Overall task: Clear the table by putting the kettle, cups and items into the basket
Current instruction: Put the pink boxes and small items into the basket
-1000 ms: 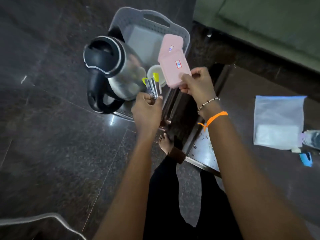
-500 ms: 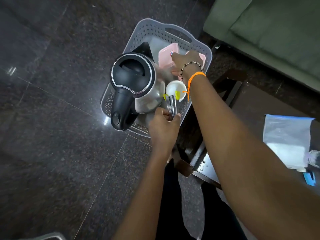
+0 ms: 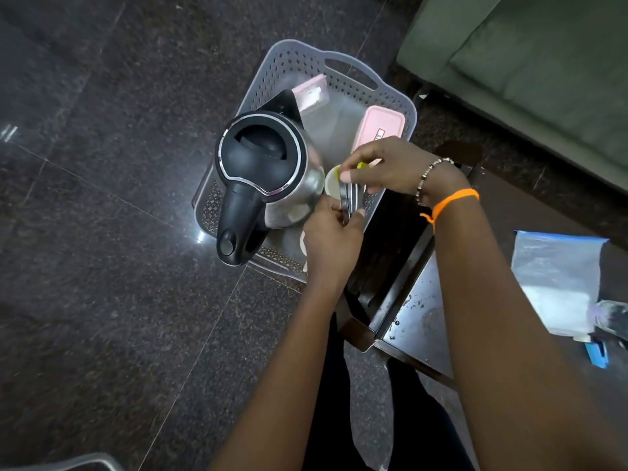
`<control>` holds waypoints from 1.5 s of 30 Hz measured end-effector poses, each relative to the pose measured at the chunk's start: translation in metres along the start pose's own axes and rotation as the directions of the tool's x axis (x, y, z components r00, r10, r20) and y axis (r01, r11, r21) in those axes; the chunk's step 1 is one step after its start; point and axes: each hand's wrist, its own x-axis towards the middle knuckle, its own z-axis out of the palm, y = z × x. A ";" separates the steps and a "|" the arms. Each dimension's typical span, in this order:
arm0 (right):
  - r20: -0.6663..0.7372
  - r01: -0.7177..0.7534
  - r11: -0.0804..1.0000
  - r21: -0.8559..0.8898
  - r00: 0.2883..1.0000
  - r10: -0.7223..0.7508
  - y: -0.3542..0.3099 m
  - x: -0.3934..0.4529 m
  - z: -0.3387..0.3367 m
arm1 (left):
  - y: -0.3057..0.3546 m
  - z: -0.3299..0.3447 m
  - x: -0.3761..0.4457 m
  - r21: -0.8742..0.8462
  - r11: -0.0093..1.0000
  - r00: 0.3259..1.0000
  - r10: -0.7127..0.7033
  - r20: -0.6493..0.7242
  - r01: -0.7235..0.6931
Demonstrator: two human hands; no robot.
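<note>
Steel utensils [image 3: 351, 198] between both hands' fingers [image 3: 343, 176], above basket [image 3: 272, 66]

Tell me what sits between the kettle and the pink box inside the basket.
In the head view, a clear zip bag lies on the basket floor between the kettle and the pink box. Nearer the hands, a white cup sits beside the kettle.

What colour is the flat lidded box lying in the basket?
Pale pink; the box shows best in the head view, by the basket's right wall.
</note>
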 end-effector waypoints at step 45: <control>-0.269 0.081 0.665 -0.743 0.873 -0.407 -0.040 0.153 0.002 | -0.021 0.007 0.026 0.273 0.940 0.934 0.102 0.341 -0.202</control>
